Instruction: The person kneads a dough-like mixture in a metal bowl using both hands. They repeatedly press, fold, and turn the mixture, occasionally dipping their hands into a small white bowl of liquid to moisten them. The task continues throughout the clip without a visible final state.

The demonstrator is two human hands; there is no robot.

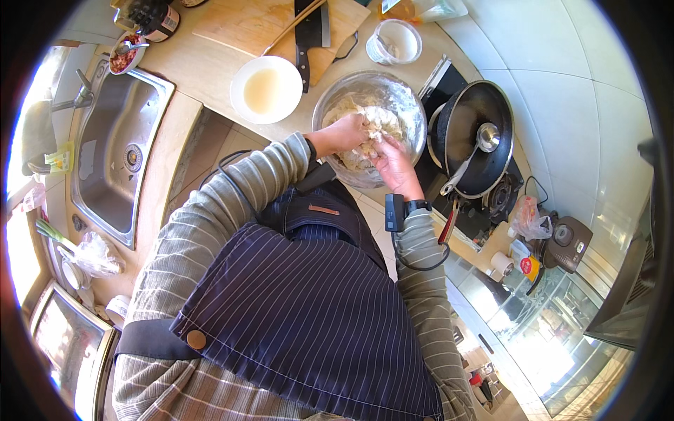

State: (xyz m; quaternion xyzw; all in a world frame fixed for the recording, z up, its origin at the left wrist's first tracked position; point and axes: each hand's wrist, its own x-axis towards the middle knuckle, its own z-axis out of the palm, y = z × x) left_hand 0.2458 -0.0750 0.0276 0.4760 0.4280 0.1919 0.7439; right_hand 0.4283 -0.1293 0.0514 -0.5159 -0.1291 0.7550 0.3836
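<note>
A steel mixing bowl (413,108) stands at the counter's edge before me, its inner wall dusted with flour. Shaggy dough (387,120) fills part of it. My left hand (345,132) reaches in from the left, fingers curled on the dough. From the lower right comes my right hand (394,164), its fingertips closed on sticky dough close to my left fingers. To the left of the steel bowl sits a white bowl (292,79) of cloudy, pale liquid. A plastic tub (376,50) with white contents is just behind the steel bowl.
A cleaver (311,31) and wooden chopsticks (289,29) lie on a wooden cutting board (237,21). On the right, a black wok (463,121) holding a metal ladle (468,163) sits on the gas stove. The steel sink (113,105) and a bowl of chopped meat (122,59) are at left.
</note>
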